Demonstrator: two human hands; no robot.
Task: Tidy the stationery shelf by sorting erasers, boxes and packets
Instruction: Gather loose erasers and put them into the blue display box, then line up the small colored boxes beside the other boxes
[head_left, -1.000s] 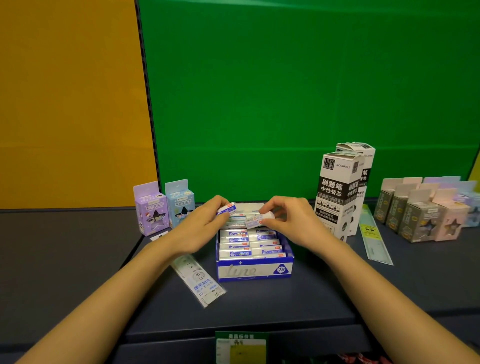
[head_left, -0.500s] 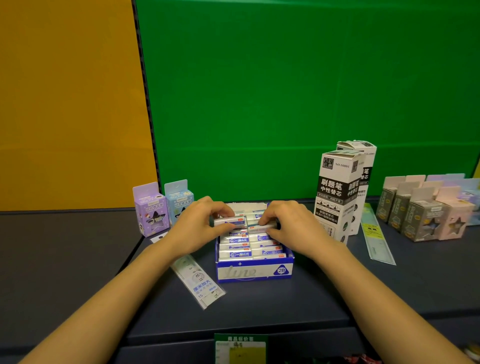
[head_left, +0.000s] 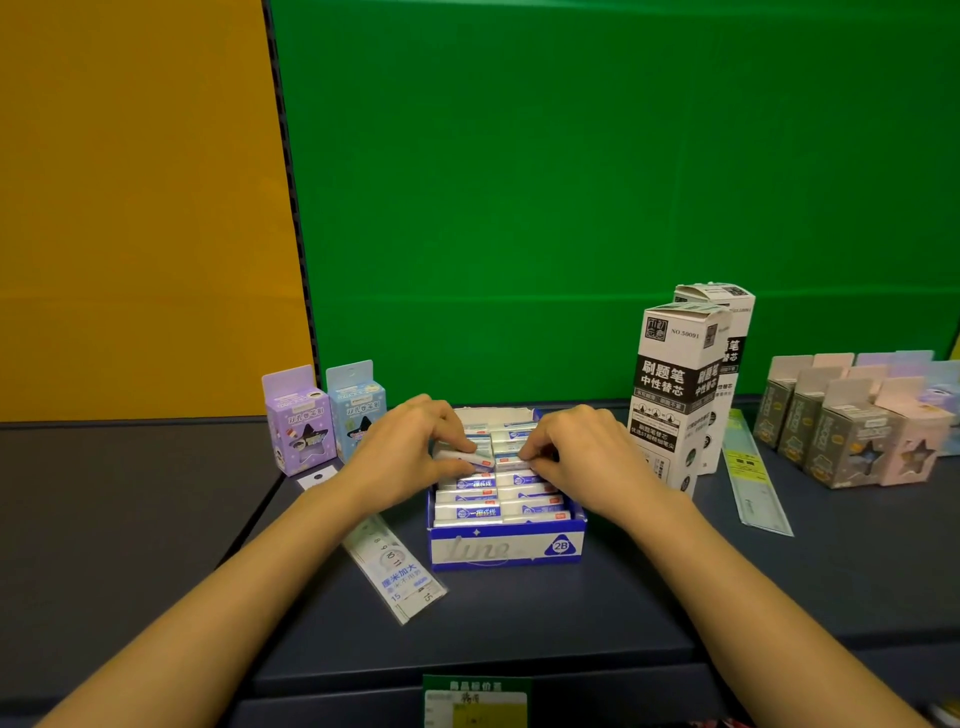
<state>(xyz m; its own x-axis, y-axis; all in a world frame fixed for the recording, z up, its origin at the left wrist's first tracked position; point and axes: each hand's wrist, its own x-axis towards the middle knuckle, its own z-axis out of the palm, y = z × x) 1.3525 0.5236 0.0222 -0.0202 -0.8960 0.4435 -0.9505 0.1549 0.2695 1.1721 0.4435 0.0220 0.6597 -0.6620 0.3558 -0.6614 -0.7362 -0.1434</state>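
Erasers, small white paper-sleeved blocks (head_left: 470, 513), fill the blue-and-white cardboard tray (head_left: 506, 553) at centre, where the left hand (head_left: 410, 457) and right hand (head_left: 584, 457) each pinch one; I judge them light, firm, slightly slick, best gripped by their long sides.

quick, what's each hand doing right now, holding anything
left hand: grips a tilted eraser over the eraser box
right hand: fingers curled, pinching the end of a right-row eraser in the box

Bare forearms (head_left: 208, 613), left hand (head_left: 410, 457), right hand (head_left: 587, 457)
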